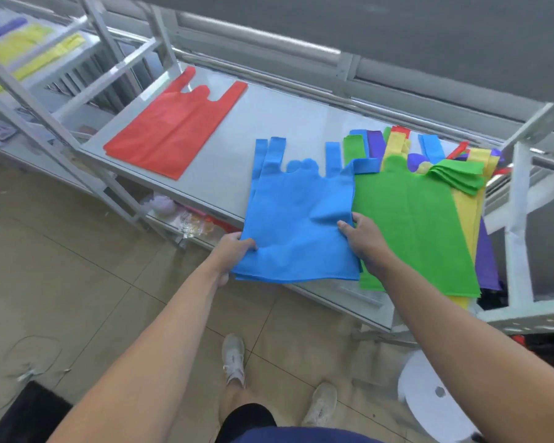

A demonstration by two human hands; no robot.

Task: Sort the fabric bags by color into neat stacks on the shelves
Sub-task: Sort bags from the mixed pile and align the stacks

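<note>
Far left, on another shelf (61, 59), lie yellow bags (23, 43) and purple bags (4, 27). On the near shelf (269, 123) a red bag (173, 126) lies flat, with its handles pointing away from the person. It is well apart from the other bags.

Next comes the left hand (234, 251). Its grip holds the low left corner of the blue bags (301, 215), with the fingers curled over the cloth. The blue bags are a thin stack, and their low end sticks out past the front edge of the shelf. Their handles lie on the shelf and point away.

The right hand (362, 241) is on the other side. Its grip pinches the right edge of the blue bags, thumb on top.

Just beside this hand lies a green bag (419, 225). It sits on top of a mixed pile (461, 177) of yellow, purple, blue, red and green bags at the right end of the shelf.

Low on the right, a white round stool (429, 391) stands on the tile floor (77, 251).
</note>
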